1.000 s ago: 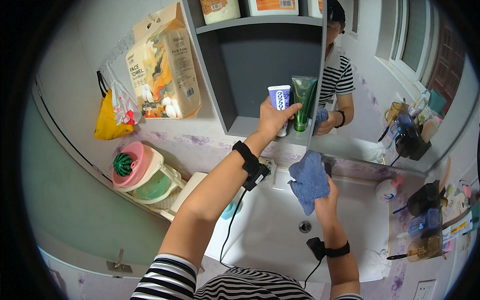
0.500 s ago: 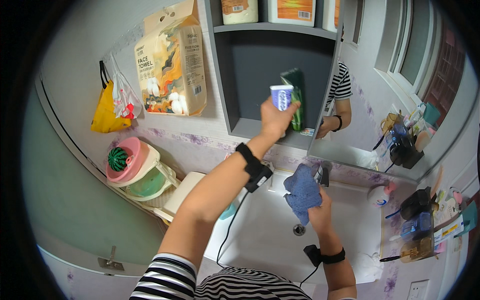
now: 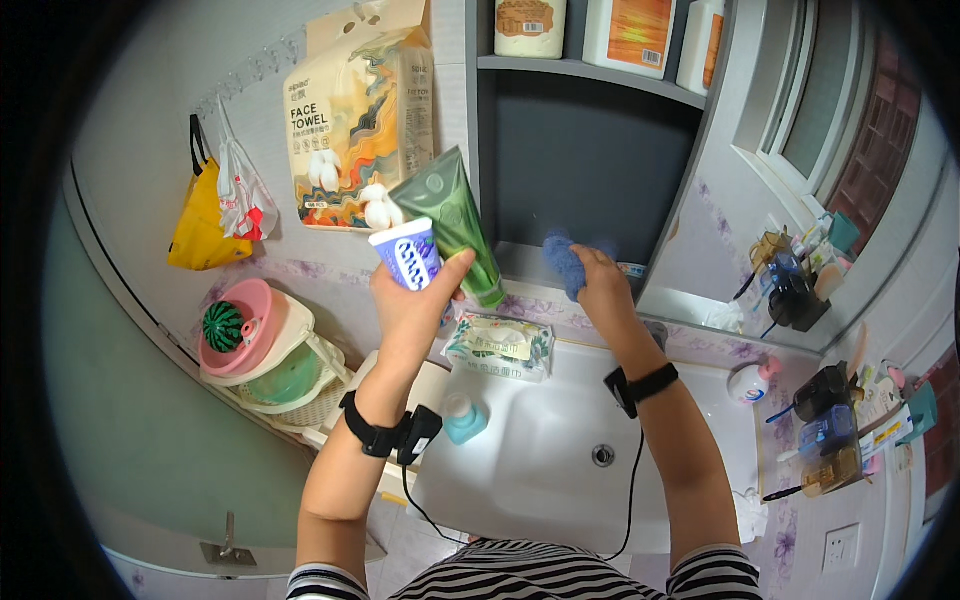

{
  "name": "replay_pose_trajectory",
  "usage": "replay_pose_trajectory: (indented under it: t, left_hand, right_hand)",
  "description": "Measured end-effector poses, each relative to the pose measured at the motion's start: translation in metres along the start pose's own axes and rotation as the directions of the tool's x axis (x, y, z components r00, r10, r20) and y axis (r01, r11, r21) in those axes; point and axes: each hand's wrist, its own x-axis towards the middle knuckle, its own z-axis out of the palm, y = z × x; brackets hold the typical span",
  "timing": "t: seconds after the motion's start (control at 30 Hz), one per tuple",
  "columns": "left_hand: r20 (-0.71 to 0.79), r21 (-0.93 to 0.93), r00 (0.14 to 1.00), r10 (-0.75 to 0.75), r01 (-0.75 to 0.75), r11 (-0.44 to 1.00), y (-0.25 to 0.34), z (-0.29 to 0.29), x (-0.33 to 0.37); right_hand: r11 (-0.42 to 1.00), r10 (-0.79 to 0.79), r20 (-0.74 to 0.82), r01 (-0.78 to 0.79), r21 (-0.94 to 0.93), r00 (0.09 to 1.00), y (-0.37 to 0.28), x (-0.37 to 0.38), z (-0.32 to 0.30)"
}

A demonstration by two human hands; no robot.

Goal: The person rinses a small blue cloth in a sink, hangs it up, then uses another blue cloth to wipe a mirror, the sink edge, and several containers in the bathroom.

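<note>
My left hand (image 3: pixel 402 318) is closed around two squeeze tubes, held up left of the open grey cabinet (image 3: pixel 590 150). One is a large green tube (image 3: pixel 452 215); the other is a smaller purple and white tube (image 3: pixel 405 258). In my right hand (image 3: pixel 606 292) is a bunched blue cloth (image 3: pixel 565 266), at the front of the cabinet's lower shelf and touching or almost touching it. A small flat item (image 3: pixel 632 270) lies on that shelf to the right of the hand. Each wrist wears a black strap with a cable.
Below is a white sink (image 3: pixel 540 440), with a wet wipes pack (image 3: pixel 500 345) and a turquoise bottle (image 3: pixel 464 418) at its left. Bottles (image 3: pixel 628 35) fill the upper shelf. The mirror door (image 3: pixel 720 230) stands at right, above a pump bottle (image 3: pixel 750 382). A towel pack (image 3: pixel 345 130) hangs at left.
My left hand has drawn both tubes out of the cabinet to the left. My right hand has raised the blue cloth from above the sink to the lower shelf.
</note>
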Motion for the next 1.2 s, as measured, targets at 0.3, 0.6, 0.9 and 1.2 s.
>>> replay_pose_trajectory:
  t: [0.3, 0.6, 0.9, 1.2]
  left_hand:
    - [0.043, -0.024, 0.997, -0.061, 0.062, 0.998, -0.008, -0.016, -0.009]
    - [0.069, -0.069, 0.996, -0.057, 0.062, 0.996, -0.009, -0.011, -0.01]
    - [0.01, -0.045, 0.995, -0.097, 0.098, 0.994, -0.009, -0.028, -0.015]
    - [-0.065, -0.052, 0.997, -0.045, 0.042, 0.998, -0.011, -0.035, -0.015]
  right_hand:
    - [0.853, 0.498, 0.217, -0.43, -0.296, 0.84, 0.018, 0.014, 0.013]
    - [0.849, 0.421, 0.091, -0.357, -0.388, 0.902, 0.022, 0.001, 0.03]
    - [0.997, 0.05, 0.22, -0.061, 0.043, 0.974, -0.038, 0.013, 0.043]
    - [0.985, 0.118, -0.712, 0.009, 0.172, 0.693, -0.01, 0.058, -0.001]
